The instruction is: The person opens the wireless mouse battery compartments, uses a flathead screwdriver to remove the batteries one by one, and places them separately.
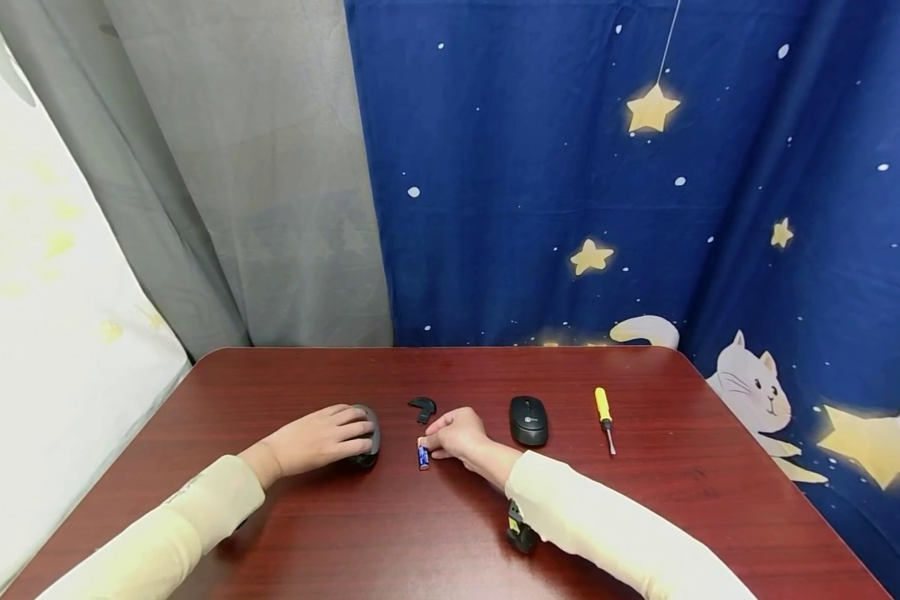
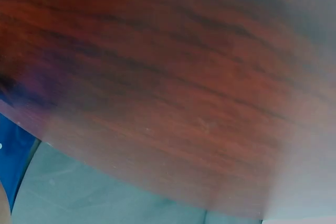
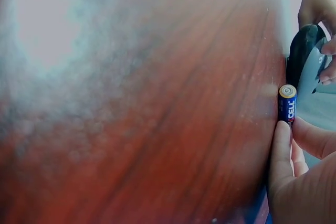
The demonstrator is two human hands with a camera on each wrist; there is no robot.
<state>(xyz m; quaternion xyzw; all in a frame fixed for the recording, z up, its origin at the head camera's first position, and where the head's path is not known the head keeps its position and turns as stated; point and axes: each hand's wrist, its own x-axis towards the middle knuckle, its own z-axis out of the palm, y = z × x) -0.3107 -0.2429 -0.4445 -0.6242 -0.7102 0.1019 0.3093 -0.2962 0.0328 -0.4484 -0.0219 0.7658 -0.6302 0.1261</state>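
My left hand [image 1: 315, 440] grips a dark grey computer mouse [image 1: 372, 440] at the left middle of the table, its fingers bent over the top. To the right, my right hand [image 1: 459, 435] pinches a blue battery [image 1: 423, 458] between thumb and fingers. Close up in the right wrist view, the battery [image 3: 287, 103] shows its ringed end and part of its lettering, with the mouse [image 3: 304, 56] behind it. Just beyond the battery lies a small black curved piece [image 1: 423, 407], like a mouse's battery cover. The left wrist view catches almost only blurred tabletop.
Right of my right hand, a second black mouse [image 1: 528, 420] lies on the reddish-brown table [image 1: 360, 533]. A screwdriver [image 1: 604, 418] with a yellow handle is farther right. Grey and blue starred curtains [image 1: 510, 167] hang behind the table's far edge.
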